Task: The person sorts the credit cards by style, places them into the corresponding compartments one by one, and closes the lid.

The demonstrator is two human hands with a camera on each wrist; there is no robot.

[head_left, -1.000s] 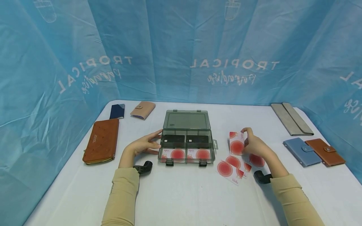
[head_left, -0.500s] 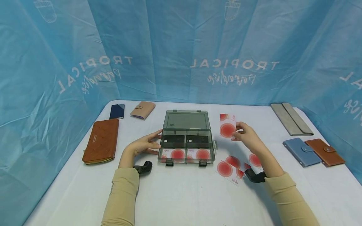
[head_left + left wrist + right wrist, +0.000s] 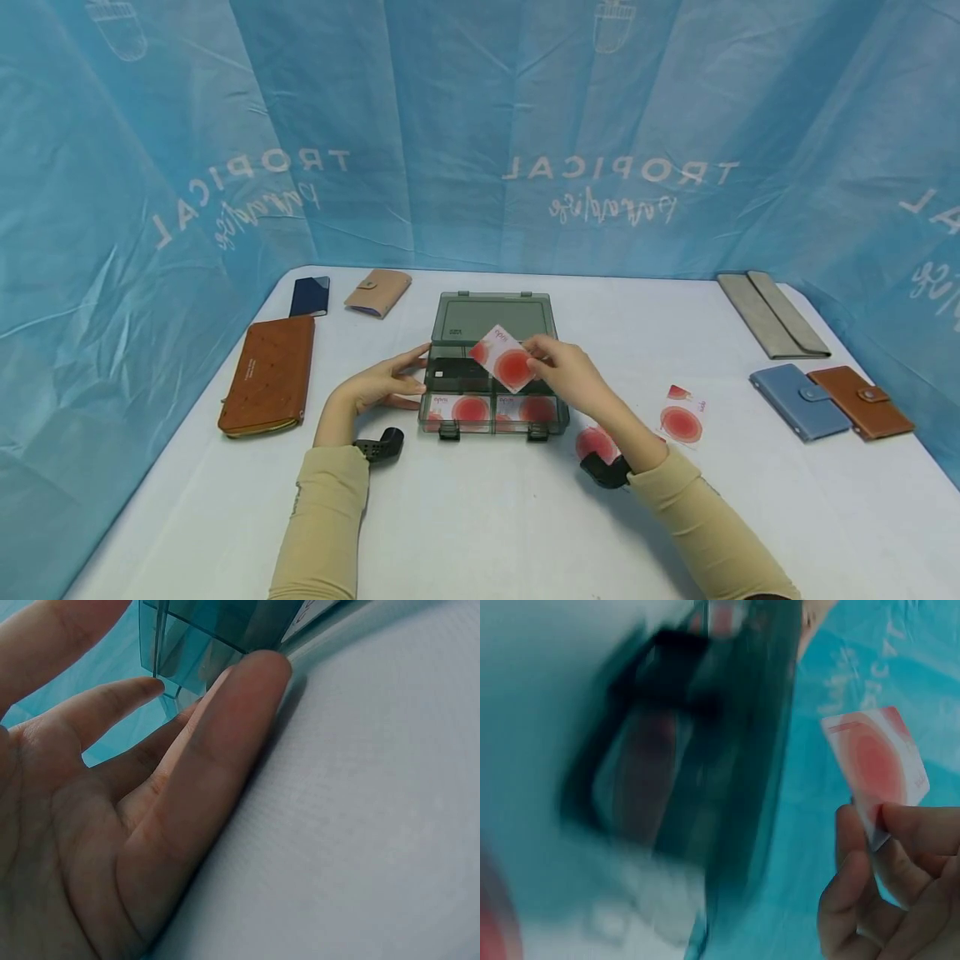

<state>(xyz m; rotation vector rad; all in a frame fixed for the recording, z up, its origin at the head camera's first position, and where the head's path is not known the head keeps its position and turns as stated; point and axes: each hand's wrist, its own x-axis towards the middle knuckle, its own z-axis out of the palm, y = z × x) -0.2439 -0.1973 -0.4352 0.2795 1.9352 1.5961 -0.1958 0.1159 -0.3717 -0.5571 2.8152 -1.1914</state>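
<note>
A red and white card (image 3: 512,367) is pinched by its edge between the thumb and fingers of my right hand (image 3: 572,375), held tilted over the plastic box. That box (image 3: 493,429) is translucent grey-green and divided into compartments, its lid (image 3: 495,317) laid back. Black cards (image 3: 456,372) lie in the back compartments, red and white cards (image 3: 459,408) in the front ones. My left hand (image 3: 384,382) rests against the box's left side with fingers spread; in the left wrist view its fingertips (image 3: 262,671) are right at the box wall.
Loose red and white cards (image 3: 681,423) lie to the right, some behind my right wrist. On the left are a brown zip wallet (image 3: 268,375), a navy card holder (image 3: 310,296) and a beige wallet (image 3: 379,292). A grey envelope wallet (image 3: 776,315), blue (image 3: 801,402) and brown (image 3: 862,403) snap wallets lie right.
My right hand has lifted a card from the loose ones on the right and carried it left over the box, turning it on the way. My left hand has stayed at the box.
</note>
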